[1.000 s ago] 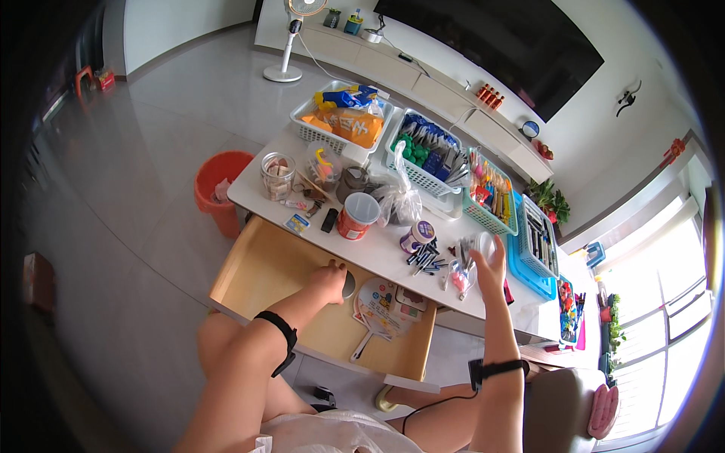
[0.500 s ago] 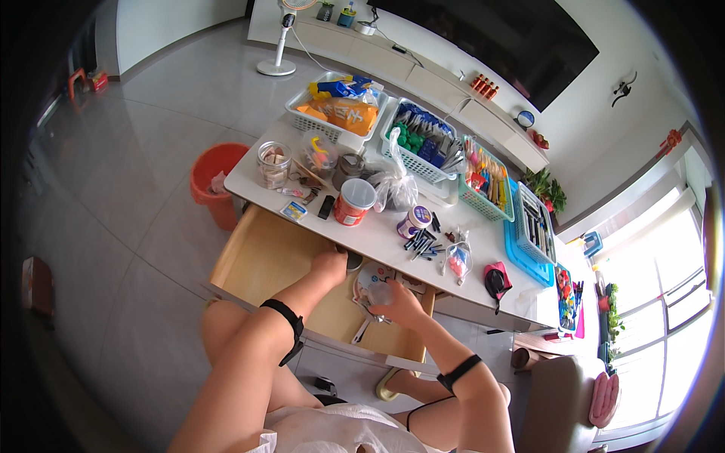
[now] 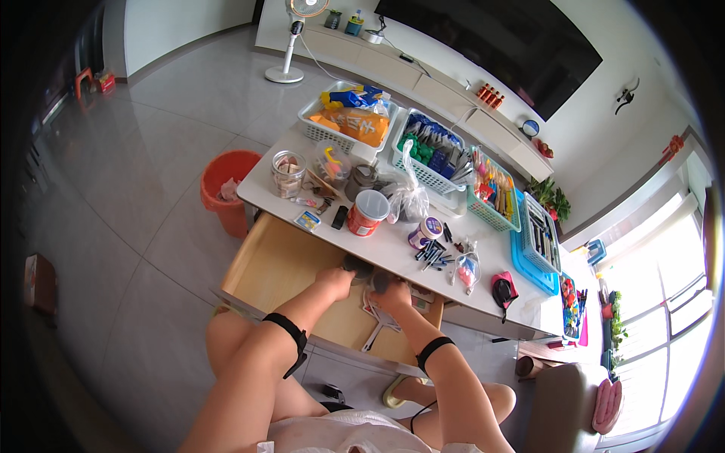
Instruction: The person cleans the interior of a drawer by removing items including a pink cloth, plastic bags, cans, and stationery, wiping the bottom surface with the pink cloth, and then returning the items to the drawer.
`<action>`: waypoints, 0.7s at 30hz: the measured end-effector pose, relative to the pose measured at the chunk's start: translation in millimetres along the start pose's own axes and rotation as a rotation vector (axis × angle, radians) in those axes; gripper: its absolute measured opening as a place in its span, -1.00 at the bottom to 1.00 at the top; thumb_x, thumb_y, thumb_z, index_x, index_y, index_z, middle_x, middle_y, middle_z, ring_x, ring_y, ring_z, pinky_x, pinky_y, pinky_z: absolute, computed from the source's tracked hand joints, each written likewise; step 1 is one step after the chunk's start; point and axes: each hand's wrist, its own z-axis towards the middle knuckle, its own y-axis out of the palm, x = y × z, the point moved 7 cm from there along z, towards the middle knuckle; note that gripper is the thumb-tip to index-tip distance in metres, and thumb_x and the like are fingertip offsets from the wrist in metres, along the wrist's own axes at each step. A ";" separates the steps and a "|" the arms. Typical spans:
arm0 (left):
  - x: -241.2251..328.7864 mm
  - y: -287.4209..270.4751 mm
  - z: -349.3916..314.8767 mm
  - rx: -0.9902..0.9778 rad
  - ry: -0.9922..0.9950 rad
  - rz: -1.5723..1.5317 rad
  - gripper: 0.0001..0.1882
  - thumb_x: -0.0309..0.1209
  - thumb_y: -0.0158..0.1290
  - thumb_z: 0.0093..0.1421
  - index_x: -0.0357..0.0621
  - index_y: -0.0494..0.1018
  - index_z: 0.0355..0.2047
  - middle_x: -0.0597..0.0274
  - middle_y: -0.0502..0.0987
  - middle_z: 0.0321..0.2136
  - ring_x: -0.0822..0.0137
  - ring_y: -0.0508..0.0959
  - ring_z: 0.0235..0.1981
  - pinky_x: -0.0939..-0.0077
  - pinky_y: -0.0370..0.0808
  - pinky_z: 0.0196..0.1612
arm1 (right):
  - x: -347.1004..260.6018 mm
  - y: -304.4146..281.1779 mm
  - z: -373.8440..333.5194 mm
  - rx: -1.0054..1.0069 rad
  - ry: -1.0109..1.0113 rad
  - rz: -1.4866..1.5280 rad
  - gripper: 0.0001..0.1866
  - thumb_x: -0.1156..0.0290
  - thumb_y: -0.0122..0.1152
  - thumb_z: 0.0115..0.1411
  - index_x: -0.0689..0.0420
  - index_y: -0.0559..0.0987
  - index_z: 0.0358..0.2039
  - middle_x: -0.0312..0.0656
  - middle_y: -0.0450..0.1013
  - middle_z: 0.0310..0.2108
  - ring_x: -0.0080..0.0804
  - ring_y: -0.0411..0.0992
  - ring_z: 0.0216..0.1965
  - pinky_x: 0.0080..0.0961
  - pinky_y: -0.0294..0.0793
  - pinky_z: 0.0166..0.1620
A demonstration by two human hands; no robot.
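A light-wood drawer [image 3: 279, 257] stands pulled out beneath the white table [image 3: 317, 243]. Inside it, near the table's edge, my left hand [image 3: 334, 282] is closed on a dark round object [image 3: 357, 266] whose kind I cannot make out. Just to its right, my right hand [image 3: 394, 296] has its fingers around a greyish round object [image 3: 381, 282], partly hidden by the hand. Below the right hand lies a white hand fan [image 3: 377, 326] with its handle toward me. Flat items at the drawer's right end are partly covered by my right hand.
On the tabletop stand a glass jar [image 3: 288, 175], a red tub with a pale lid [image 3: 368, 214], a purple-and-white tub [image 3: 425, 232] and several loose pens [image 3: 432, 255]. Filled plastic baskets [image 3: 347, 143] line the far side. An orange-red bin [image 3: 226, 192] is at the left.
My right hand has moved up and slightly right, toward the table and off the fan, with its object now beside the left hand. My left hand stays near the dark round object. The view has shifted slightly.
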 end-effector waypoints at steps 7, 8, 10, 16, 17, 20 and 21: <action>14.3 -1.2 5.0 -0.051 0.044 0.002 -0.29 -0.28 0.10 -0.02 0.08 0.15 0.18 0.14 0.40 0.00 0.18 0.40 0.02 0.33 0.38 0.03 | 33.8 25.3 20.0 0.091 0.036 -0.096 -0.23 0.18 0.20 -0.02 0.37 0.17 0.11 0.28 0.19 0.07 0.04 0.32 0.01 -0.32 0.38 0.02; 11.7 -0.3 4.8 -0.052 0.038 0.004 -0.29 -0.28 0.10 -0.02 0.08 0.15 0.18 0.14 0.40 0.00 0.18 0.40 0.02 0.33 0.38 0.03 | 30.5 24.5 18.7 0.089 0.032 -0.092 -0.23 0.18 0.20 -0.02 0.37 0.17 0.11 0.28 0.19 0.07 0.04 0.32 0.01 -0.32 0.38 0.02; 6.8 2.6 3.7 -0.054 0.041 0.003 -0.25 -0.23 0.13 -0.05 0.06 0.14 0.19 0.13 0.40 0.01 0.16 0.40 0.02 0.32 0.38 0.03 | 20.4 15.8 6.8 0.044 0.055 -0.041 -0.34 0.21 0.18 -0.02 0.41 0.30 0.01 0.26 0.31 -0.03 0.00 0.37 -0.05 -0.31 0.40 0.00; -3.4 10.7 9.7 -0.019 0.202 0.009 -0.21 -0.12 0.14 -0.08 -0.14 0.18 0.15 -0.01 0.43 -0.04 0.09 0.44 -0.03 0.31 0.38 0.02 | -25.1 -66.2 -30.5 -0.119 -0.195 0.025 -0.70 0.21 0.14 0.01 0.12 0.61 -0.32 -0.07 0.54 -0.41 -0.23 0.51 -0.31 -0.35 0.48 -0.16; 9.5 3.4 8.7 -0.025 0.218 0.008 -0.21 -0.12 0.14 -0.08 -0.14 0.18 0.15 -0.01 0.43 -0.04 0.09 0.44 -0.03 0.31 0.38 0.02 | -15.5 -86.7 -32.8 -0.073 -0.102 0.164 -0.72 0.20 0.16 0.01 0.07 0.61 -0.32 -0.15 0.54 -0.45 -0.34 0.51 -0.39 -0.42 0.49 -0.24; 35.7 -25.4 -3.0 -0.137 0.276 0.019 -0.31 -0.11 0.13 -0.07 -0.30 0.32 0.02 -0.11 0.43 -0.08 0.04 0.44 -0.04 0.28 0.38 0.00 | -6.4 -148.5 -29.4 0.222 -0.099 0.405 -0.76 0.18 0.14 0.00 -0.03 0.62 -0.35 -0.23 0.51 -0.55 -0.30 0.48 -0.51 -0.43 0.43 -0.39; 40.3 -47.1 -14.6 0.038 0.328 -0.034 -0.47 -0.11 0.14 -0.09 -0.27 0.46 -0.21 -0.06 0.51 -0.21 0.04 0.50 -0.15 0.25 0.43 -0.08 | -11.1 -171.6 -32.0 0.335 -0.127 0.453 -0.77 0.23 0.17 -0.01 0.02 0.62 -0.36 -0.24 0.48 -0.60 -0.35 0.46 -0.55 -0.45 0.42 -0.41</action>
